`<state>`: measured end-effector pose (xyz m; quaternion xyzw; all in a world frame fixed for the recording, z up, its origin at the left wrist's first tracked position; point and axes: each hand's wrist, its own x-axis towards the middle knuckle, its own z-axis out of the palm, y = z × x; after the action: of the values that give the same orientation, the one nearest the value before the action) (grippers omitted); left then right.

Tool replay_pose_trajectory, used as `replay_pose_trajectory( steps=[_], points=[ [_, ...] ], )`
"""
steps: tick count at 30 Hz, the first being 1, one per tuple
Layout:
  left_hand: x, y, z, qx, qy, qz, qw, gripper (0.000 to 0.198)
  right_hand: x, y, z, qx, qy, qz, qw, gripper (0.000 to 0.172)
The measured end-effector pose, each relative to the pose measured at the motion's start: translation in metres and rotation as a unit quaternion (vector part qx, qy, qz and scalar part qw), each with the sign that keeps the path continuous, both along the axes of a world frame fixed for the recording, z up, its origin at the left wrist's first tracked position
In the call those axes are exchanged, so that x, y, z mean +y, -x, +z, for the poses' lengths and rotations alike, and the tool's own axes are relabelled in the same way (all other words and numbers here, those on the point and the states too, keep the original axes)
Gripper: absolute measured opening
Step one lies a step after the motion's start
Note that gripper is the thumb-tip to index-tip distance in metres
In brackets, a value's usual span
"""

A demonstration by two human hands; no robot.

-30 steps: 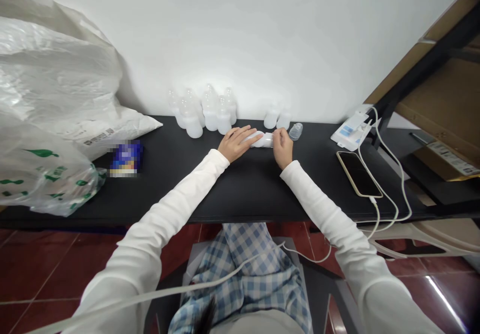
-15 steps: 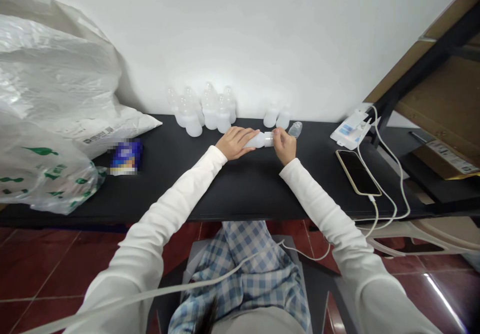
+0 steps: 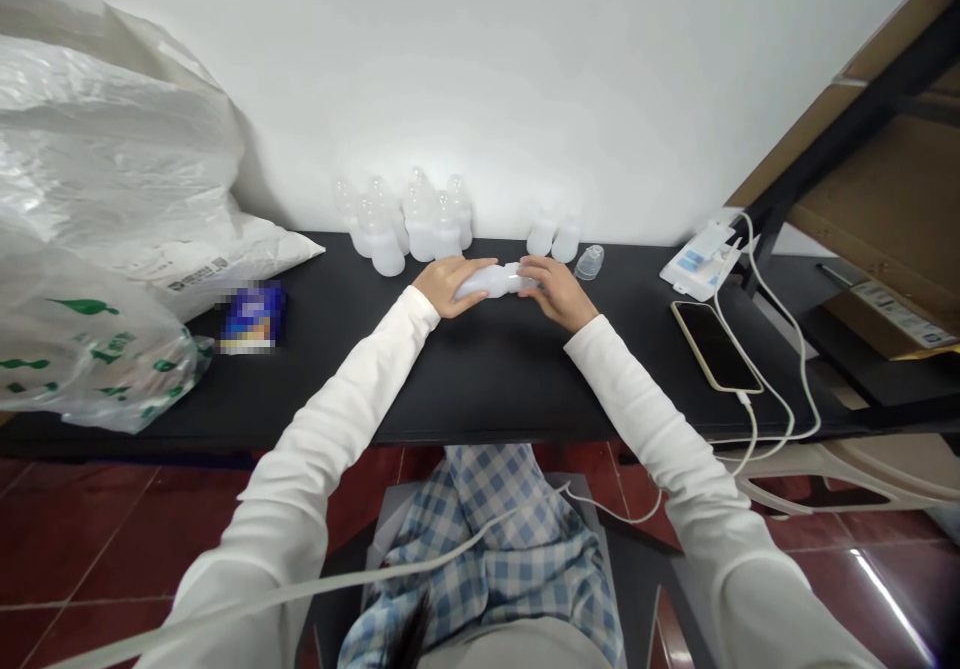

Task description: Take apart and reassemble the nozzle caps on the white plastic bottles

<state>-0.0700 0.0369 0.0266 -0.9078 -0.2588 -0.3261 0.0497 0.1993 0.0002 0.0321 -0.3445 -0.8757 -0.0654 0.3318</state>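
Lying sideways above the black table, a translucent white squeeze bottle (image 3: 491, 280) spans the gap between my hands. My left hand (image 3: 448, 285) is wrapped round its base end. At the neck end, my right hand (image 3: 556, 292) has its fingers closed round a clear piece, partly hidden by them. A clear domed cap (image 3: 590, 262) lies on the table just right of that hand. Two white bottles (image 3: 553, 235) without visible caps stand behind it by the wall. Several bottles with clear domed tops (image 3: 386, 239) stand grouped behind my left hand.
White plastic bags (image 3: 112, 169) fill the left side, with a blue packet (image 3: 253, 314) beside them. On the right, a phone (image 3: 716, 346) with a white cable lies near a white power strip (image 3: 701, 261). A rack with cardboard boxes (image 3: 877, 209) stands far right.
Both hands and the bottle have shifted a little to the left. My right hand has turned, with its fingers now extended over the neck end rather than curled beside it.
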Motion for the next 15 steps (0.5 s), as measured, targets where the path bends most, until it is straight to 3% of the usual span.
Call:
replay_pose_trajectory(
  steps=[7, 11, 15],
  points=[
    [0.004, -0.003, -0.006, 0.016, -0.017, 0.037, 0.999, 0.066, 0.001, 0.006, -0.008, -0.034, -0.005, -0.084, 0.996, 0.031],
    [0.004, -0.009, -0.007, 0.007, -0.014, 0.035, 0.999, 0.061, -0.004, 0.001, -0.005, 0.003, 0.010, -0.118, 0.993, 0.056],
    [0.003, -0.011, -0.006, 0.000, -0.013, 0.044, 0.999, 0.055, -0.004, 0.002, -0.004, 0.001, 0.045, -0.174, 0.984, 0.050]
  ],
)
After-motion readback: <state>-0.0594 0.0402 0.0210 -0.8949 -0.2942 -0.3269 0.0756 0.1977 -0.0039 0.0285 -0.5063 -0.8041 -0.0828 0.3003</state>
